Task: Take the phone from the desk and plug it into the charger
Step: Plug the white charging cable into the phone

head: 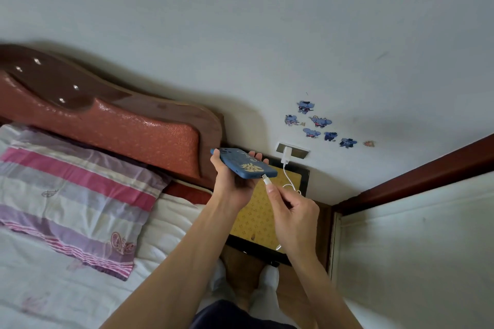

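My left hand (232, 186) holds a phone in a blue case (242, 163) with a gold design, back side up, above the bedside stand. My right hand (290, 208) pinches the white cable plug (266, 180) right at the port on the phone's near end; whether the plug is seated I cannot tell. The white cable (287, 177) loops up to a white charger (286, 155) plugged into a wall socket (296, 150).
A bedside stand with a yellow patterned top (254, 218) sits under my hands. The bed with a striped pillow (74, 189) and red headboard (120, 125) lies to the left. A white door with a dark wooden frame (417, 176) is at the right. Blue stickers (318, 123) dot the wall.
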The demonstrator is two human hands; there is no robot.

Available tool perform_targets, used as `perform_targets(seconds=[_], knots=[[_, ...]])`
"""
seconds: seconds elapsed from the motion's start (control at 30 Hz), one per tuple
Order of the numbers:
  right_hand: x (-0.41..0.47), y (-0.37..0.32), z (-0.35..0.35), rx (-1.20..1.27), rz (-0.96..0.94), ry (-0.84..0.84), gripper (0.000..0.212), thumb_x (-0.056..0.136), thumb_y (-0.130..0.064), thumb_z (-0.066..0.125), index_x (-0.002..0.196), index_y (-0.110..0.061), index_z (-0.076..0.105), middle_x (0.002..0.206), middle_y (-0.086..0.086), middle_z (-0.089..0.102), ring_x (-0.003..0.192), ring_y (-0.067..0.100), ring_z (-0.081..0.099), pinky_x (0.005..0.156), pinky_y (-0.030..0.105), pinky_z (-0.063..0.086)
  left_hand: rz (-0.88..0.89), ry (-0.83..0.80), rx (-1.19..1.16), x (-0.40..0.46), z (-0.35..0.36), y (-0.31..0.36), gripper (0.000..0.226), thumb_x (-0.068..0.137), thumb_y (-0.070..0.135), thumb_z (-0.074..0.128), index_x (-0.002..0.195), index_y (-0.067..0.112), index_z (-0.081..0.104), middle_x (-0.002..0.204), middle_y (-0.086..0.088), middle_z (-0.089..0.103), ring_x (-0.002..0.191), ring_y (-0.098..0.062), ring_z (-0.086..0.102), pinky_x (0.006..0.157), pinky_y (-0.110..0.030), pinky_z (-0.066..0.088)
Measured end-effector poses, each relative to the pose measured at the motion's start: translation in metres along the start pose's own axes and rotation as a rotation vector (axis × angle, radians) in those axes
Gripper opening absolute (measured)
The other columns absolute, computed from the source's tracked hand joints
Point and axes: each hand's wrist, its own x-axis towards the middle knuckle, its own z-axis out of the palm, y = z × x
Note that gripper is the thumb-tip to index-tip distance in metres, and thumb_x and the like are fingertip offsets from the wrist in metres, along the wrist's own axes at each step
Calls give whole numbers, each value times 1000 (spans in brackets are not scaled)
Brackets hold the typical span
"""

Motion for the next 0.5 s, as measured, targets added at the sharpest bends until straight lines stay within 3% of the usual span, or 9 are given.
perform_targets(seconds=[0.1, 0.27, 0.4, 0.5], knots=[[0, -1, -2, -19, -20, -21, 41, 94, -26, 65, 56, -11, 61, 45, -10, 42, 42, 11, 38, 41, 28, 31, 28, -13, 27, -3, 5, 1, 86, 86, 73, 39, 138, 4, 46, 125, -15, 55, 103, -36, 63, 73, -44, 61], [4, -3, -3, -59, -66, -58, 51, 94, -46, 52, 69, -6, 73, 46, 0, 52, 42, 21, 44, 40, 40, 35, 58, -34, 36, -3, 10, 2, 87, 85, 75, 39, 135, 5, 51, 122, -14, 60, 129, -33, 53, 96, -44, 51], [8, -6, -7, -109, -82, -96, 50, 93, -45, 50, 70, -8, 74, 46, -2, 53, 41, 19, 46, 39, 40, 37, 81, -46, 67, -3, 11, 4, 83, 85, 75, 39, 129, 5, 52, 107, -14, 65, 117, -34, 56, 99, -45, 49], [11, -6, -11, -207, -60, -156, 43, 93, -39, 56, 61, -12, 69, 46, -5, 53, 41, 17, 47, 40, 38, 39, 104, -46, 117, -5, 9, 6, 79, 85, 74, 41, 125, 7, 54, 97, -12, 69, 100, -31, 66, 90, -46, 52]])
